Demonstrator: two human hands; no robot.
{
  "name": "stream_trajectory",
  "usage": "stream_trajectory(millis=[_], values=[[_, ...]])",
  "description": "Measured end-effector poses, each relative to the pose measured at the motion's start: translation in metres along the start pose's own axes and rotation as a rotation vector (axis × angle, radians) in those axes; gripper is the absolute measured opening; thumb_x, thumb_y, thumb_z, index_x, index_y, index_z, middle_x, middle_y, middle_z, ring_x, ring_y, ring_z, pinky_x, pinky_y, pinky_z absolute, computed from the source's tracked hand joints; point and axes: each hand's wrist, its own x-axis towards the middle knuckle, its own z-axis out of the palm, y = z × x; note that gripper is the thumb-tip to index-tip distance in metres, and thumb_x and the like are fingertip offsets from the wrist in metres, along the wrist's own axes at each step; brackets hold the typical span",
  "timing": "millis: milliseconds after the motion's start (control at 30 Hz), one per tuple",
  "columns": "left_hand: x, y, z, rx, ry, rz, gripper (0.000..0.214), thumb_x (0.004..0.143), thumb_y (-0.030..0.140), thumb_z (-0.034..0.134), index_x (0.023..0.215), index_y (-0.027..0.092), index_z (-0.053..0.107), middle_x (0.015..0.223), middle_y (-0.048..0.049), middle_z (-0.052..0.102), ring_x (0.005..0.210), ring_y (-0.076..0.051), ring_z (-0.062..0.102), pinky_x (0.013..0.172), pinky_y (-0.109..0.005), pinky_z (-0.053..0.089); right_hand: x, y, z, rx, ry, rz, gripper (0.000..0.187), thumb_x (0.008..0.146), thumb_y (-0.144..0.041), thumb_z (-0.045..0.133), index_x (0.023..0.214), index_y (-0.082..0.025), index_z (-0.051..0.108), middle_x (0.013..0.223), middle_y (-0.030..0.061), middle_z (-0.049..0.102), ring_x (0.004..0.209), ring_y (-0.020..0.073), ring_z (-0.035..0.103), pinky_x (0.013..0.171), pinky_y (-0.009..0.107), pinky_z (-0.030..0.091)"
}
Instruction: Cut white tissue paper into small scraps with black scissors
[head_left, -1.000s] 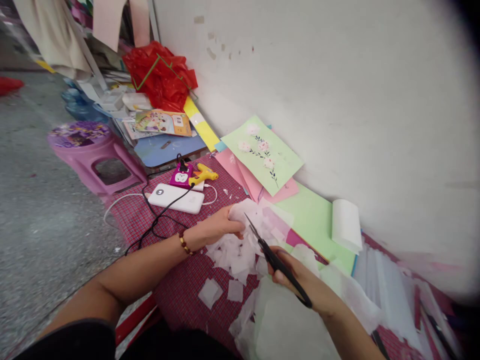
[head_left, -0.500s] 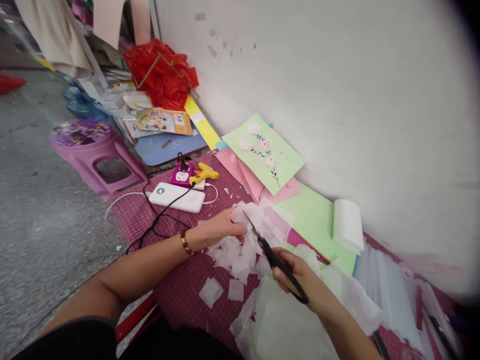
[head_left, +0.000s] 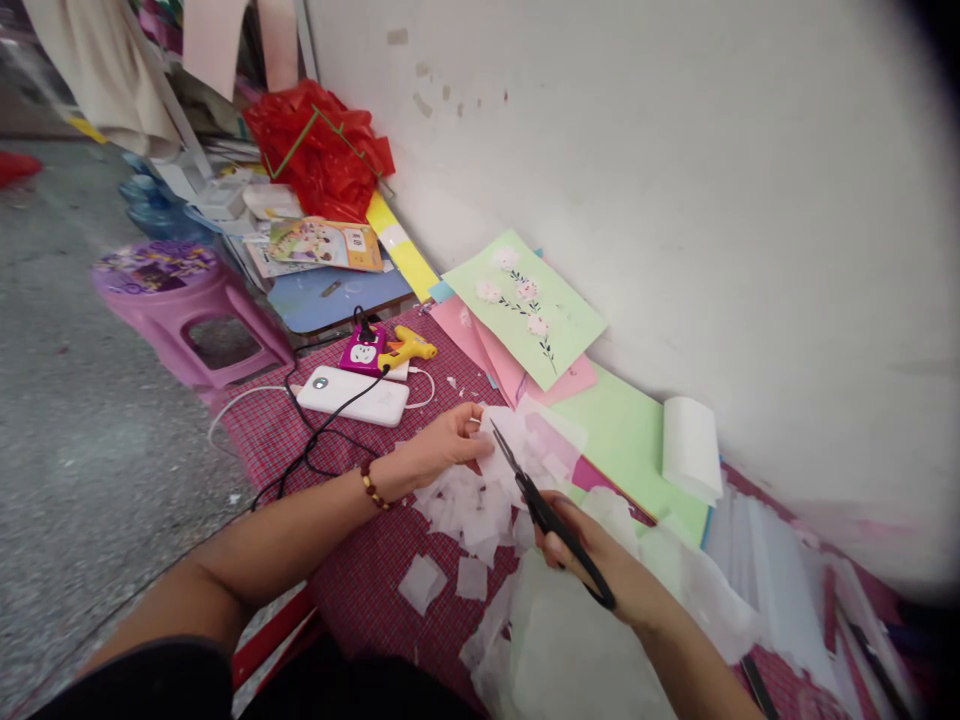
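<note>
at the middle of the dial, with twelve o'clock at the top of our view, we find a white tissue-paper piece (head_left: 514, 430). from nine o'clock our left hand (head_left: 455, 448) seems to pinch its edge between thumb and fingers. from four o'clock our right hand (head_left: 586, 535) is closed around the black-handled scissors (head_left: 553, 525), their points towards eleven, against or just over the piece; we cannot tell whether the blades bite it.

we judge the left hand most at risk: it sits just beside the points, so a slip of the right could nick it. thin paper might also fold or tear at the blades if our pinch slackens.

at seven o'clock we see a heap of paper scraps (head_left: 465, 510) and, past it, small paper squares (head_left: 472, 579); a careless sleeve could scatter them. at five lie larger white sheets (head_left: 585, 640), at three a white paper roll (head_left: 690, 440), near twelve a green floral card (head_left: 525, 300).

at ten rests a yellow glue gun (head_left: 409, 347), its black cord (head_left: 349, 405) crossing a white power bank (head_left: 386, 400); if our left forearm snagged it, the gun could be dragged over the checked tablecloth (head_left: 367, 580).
</note>
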Motion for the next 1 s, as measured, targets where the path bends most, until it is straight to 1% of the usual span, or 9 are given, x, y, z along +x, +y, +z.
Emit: stream_trajectory(millis=[67,233,367,500,633,700,767,867,1000], values=[[-0.001,-0.001,0.001,0.01,-0.01,-0.004,0.035,0.068,0.021,0.072,0.096,0.018,0.051,0.077,0.0017,0.062,0.059,-0.01,0.061,0.052,-0.021,0.052,0.001,0.002,0.0,0.01,-0.006,0.0,0.053,0.084,-0.067,0.053,0.11,-0.021,0.052,0.08,-0.0008,0.042,0.071,0.0168,0.04,0.066,0.032,0.034],[-0.002,0.003,-0.001,0.01,0.043,0.018,0.037,0.068,0.019,0.07,0.1,0.018,0.052,0.072,0.0037,0.059,0.055,-0.007,0.056,0.049,-0.018,0.048,0.002,-0.001,0.002,0.041,-0.016,0.029,0.056,0.083,-0.066,0.056,0.115,-0.021,0.052,0.08,-0.0011,0.042,0.07,0.0167,0.04,0.065,0.032,0.033],[-0.002,0.005,-0.002,0.007,0.032,0.041,0.036,0.069,0.019,0.07,0.101,0.018,0.054,0.075,0.0023,0.061,0.056,-0.007,0.056,0.049,-0.016,0.046,0.002,-0.002,0.003,0.062,-0.023,0.016,0.047,0.084,-0.065,0.056,0.102,-0.021,0.055,0.077,-0.0018,0.042,0.067,0.0153,0.039,0.062,0.031,0.033],[-0.004,0.005,0.0,-0.002,-0.003,0.034,0.037,0.069,0.021,0.071,0.102,0.018,0.054,0.075,0.0025,0.061,0.055,-0.008,0.057,0.05,-0.018,0.048,0.003,0.005,0.002,0.098,-0.015,-0.004,0.043,0.087,-0.061,0.055,0.099,-0.02,0.054,0.075,-0.0023,0.043,0.063,0.0129,0.038,0.057,0.029,0.031],[-0.005,0.006,0.003,0.014,0.019,0.021,0.048,0.067,0.02,0.072,0.111,0.017,0.052,0.079,0.0023,0.061,0.057,-0.008,0.057,0.052,-0.02,0.049,0.006,0.014,0.001,0.094,0.022,0.002,0.043,0.088,-0.059,0.055,0.102,-0.018,0.053,0.066,-0.0046,0.043,0.055,0.0106,0.036,0.053,0.027,0.027],[-0.005,0.007,0.003,0.027,0.04,0.014,0.057,0.066,0.018,0.072,0.119,0.018,0.05,0.076,0.0039,0.059,0.058,-0.008,0.057,0.054,-0.021,0.05,0.008,0.017,0.001,0.093,0.047,0.025,0.045,0.088,-0.059,0.055,0.103,-0.017,0.053,0.066,-0.0049,0.044,0.05,0.0089,0.035,0.05,0.026,0.025],[-0.004,0.007,0.004,0.018,0.058,-0.01,0.062,0.064,0.015,0.072,0.121,0.018,0.046,0.071,0.0056,0.058,0.057,-0.008,0.057,0.055,-0.021,0.049,0.009,0.017,0.001,0.091,0.069,0.045,0.045,0.087,-0.059,0.056,0.102,-0.016,0.054,0.066,-0.005,0.044,0.048,0.0081,0.035,0.049,0.026,0.023],[-0.003,0.007,0.003,0.003,0.081,-0.046,0.049,0.062,0.012,0.07,0.107,0.017,0.049,0.068,0.0058,0.059,0.055,-0.008,0.056,0.053,-0.019,0.046,0.009,0.015,0.001,0.093,0.078,0.033,0.049,0.086,-0.06,0.058,0.107,-0.016,0.054,0.066,-0.0049,0.045,0.052,0.01,0.038,0.051,0.026,0.027],[0.0,0.006,-0.001,0.055,0.057,-0.07,0.022,0.061,0.013,0.072,0.073,0.015,0.054,0.062,0.0052,0.056,0.052,-0.005,0.05,0.05,-0.018,0.039,0.007,0.015,-0.001,0.151,0.048,-0.03,0.053,0.087,-0.059,0.059,0.122,-0.019,0.053,0.085,0.0016,0.051,0.072,0.0151,0.047,0.066,0.03,0.037]])
